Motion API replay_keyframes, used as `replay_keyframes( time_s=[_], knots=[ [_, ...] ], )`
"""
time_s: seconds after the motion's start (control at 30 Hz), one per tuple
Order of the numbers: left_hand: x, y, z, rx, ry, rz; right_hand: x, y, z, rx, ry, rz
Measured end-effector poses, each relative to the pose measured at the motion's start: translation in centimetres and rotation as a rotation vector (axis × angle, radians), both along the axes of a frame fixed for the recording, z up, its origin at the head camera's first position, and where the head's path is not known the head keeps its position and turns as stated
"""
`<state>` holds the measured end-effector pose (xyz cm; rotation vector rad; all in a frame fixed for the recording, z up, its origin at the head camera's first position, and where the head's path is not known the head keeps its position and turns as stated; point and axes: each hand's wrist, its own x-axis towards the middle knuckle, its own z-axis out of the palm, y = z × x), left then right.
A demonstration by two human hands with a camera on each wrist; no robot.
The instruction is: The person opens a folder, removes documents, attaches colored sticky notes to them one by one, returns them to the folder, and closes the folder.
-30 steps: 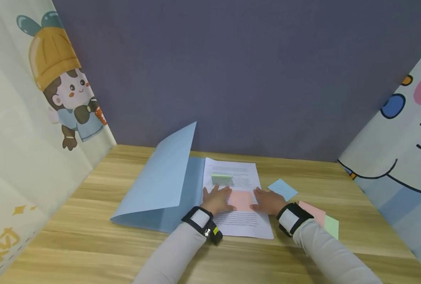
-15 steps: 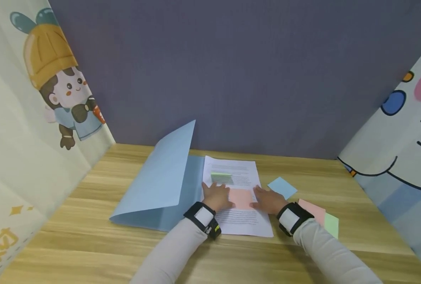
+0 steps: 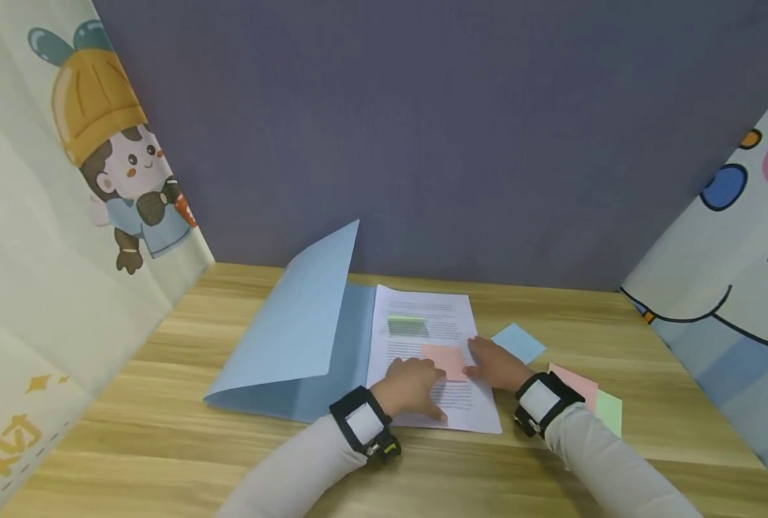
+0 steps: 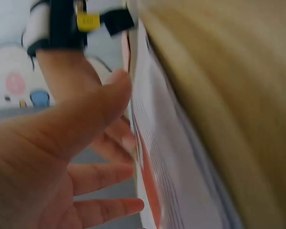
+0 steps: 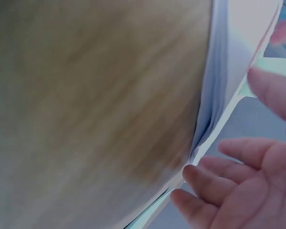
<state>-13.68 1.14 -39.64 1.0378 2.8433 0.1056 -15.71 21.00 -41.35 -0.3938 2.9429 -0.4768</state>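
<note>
A printed stack of paper (image 3: 393, 298) lies in an open light-blue folder (image 3: 358, 324), whose left cover stands half raised. Midway down the top page is a pink sticky note (image 3: 441, 354); higher up sits a green one (image 3: 406, 319) with its edge lifted. My left hand (image 3: 411, 388) is spread over the lower left of the page, fingertips at the pink note's left edge and thumb near the page's bottom. At the note's right edge, my right hand (image 3: 497, 363) touches the page with thumb and fingers apart. Both wrist views show extended fingers holding nothing.
Right of the folder, a blue paper square (image 3: 520, 343) lies on the wooden table (image 3: 164, 446). Nearer, pink (image 3: 574, 385) and green (image 3: 609, 412) squares overlap beside the right wrist. A dark panel (image 3: 384, 144) rises behind, with patterned cloth on both sides.
My left hand has shifted from the pink note's left side toward the page's near edge, its thumb now lower. My right hand stays at the note's right edge.
</note>
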Motion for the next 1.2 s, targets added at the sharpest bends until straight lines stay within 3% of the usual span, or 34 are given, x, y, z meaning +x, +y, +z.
replay_keyframes(
  time_s=[0.1,0.23,0.5,0.6,0.83,1.2],
  knots=[
    [1.1,0.2,0.3,-0.048,0.055,-0.065,0.2,0.2,0.2,-0.056,0.024,-0.015],
    [1.8,0.2,0.4,-0.069,0.091,-0.093,0.2,0.6,0.2,-0.083,0.027,-0.036],
    [1.9,0.1,0.4,-0.057,0.103,-0.087,0.5,0.9,0.9,-0.062,-0.003,-0.072],
    [1.8,0.0,0.4,-0.041,0.095,-0.095,0.6,1.0,1.0,-0.050,0.022,-0.052],
    [1.7,-0.5,1.2,0.077,0.099,-0.101,1.0,2.2,1.5,-0.127,0.094,-0.013],
    [1.3,-1.5,2.6,0.380,0.177,-0.008,1.4,3.0,1.5,-0.138,0.095,-0.087]
  ],
)
